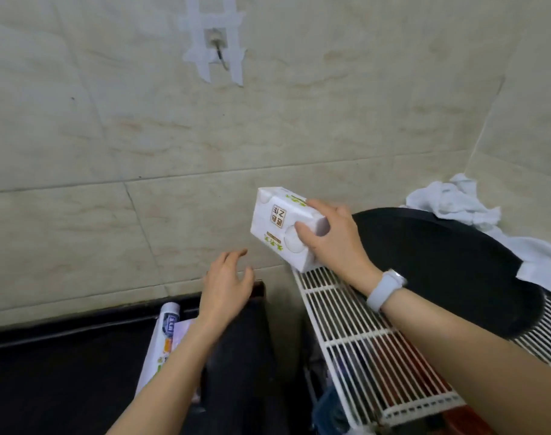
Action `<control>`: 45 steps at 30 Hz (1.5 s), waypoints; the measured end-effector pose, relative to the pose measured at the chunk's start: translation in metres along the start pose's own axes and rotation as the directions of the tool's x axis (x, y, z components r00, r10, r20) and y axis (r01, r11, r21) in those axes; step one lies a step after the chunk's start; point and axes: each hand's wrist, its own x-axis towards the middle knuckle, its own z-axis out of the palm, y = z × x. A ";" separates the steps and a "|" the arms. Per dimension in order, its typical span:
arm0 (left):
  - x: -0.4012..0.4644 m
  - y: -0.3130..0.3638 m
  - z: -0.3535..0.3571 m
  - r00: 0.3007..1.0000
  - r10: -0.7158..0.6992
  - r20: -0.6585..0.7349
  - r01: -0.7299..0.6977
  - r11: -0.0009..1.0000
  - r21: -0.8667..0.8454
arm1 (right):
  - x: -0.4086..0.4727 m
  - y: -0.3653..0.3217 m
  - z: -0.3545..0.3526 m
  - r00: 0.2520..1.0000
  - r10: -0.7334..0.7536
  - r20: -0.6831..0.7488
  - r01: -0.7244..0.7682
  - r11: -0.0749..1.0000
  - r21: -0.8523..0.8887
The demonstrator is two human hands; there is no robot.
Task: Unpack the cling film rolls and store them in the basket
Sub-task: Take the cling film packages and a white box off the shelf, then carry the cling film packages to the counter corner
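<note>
My right hand (334, 243) grips a white printed box (279, 221) of cling film, holding it tilted in the air above the far end of a white wire rack (356, 340). The box has round cut-outs on its side and green and brown print. My left hand (227, 287) hovers lower left of the box, fingers spread and holding nothing. Below that hand lies a wrapped cling film roll (166, 337) with a blue label, on a dark surface. No basket is clearly identifiable.
A large black round pan or lid (440, 265) rests on the wire rack at the right, with white cloths (450, 202) behind it in the corner. A dark counter (64, 372) fills the lower left. The beige tiled wall (142, 136) has a taped hook.
</note>
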 end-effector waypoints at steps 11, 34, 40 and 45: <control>-0.088 -0.179 -0.044 0.901 -0.403 0.159 0.384 0.913 0.140 | -0.071 0.043 0.212 0.836 0.548 0.019 -0.549 0.836 0.020; -0.120 -0.265 0.007 0.611 -0.729 0.308 0.723 0.673 0.156 | -0.143 0.060 0.334 0.723 0.385 0.574 -0.146 0.897 -0.417; -0.168 -0.271 -0.029 0.598 -0.760 0.255 0.771 0.632 0.078 | -0.158 0.055 0.344 0.736 0.345 0.582 -0.125 0.915 -0.384; -0.225 -0.276 -0.083 0.545 -0.839 0.015 0.825 0.532 -0.189 | -0.208 0.027 0.344 0.786 0.174 0.594 -0.190 0.981 -0.036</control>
